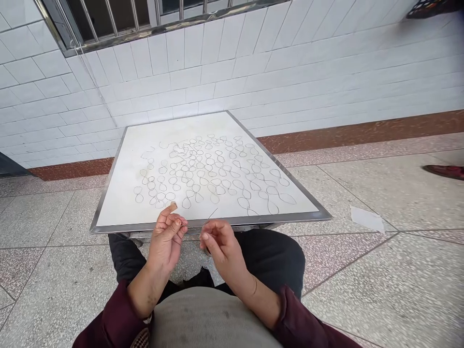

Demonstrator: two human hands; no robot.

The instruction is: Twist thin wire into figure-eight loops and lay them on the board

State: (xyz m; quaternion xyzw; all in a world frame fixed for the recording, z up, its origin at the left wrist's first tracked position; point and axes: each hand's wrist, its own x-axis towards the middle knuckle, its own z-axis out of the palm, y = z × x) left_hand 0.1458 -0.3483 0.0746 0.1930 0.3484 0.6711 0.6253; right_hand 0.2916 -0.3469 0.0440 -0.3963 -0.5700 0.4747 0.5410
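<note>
A white board [119,203] with a metal rim rests in front of my knees, covered with several thin dark wire loops [203,174] bent into figure-eight shapes. My left hand [166,239] hovers at the board's near edge, fingers curled, thumb and forefinger pinched; a plaster wraps one fingertip. My right hand [219,244] is beside it, fingers curled in a pinch. A short thin wire end [213,213] sticks up from between the hands over the board's edge. What exactly each pinch holds is too fine to see.
A white tiled wall [290,63] with a brown skirting stands behind the board, a barred window above it. Speckled floor tiles surround me. A scrap of paper [367,218] lies on the floor at right. Another person's shoe [445,170] shows at the far right.
</note>
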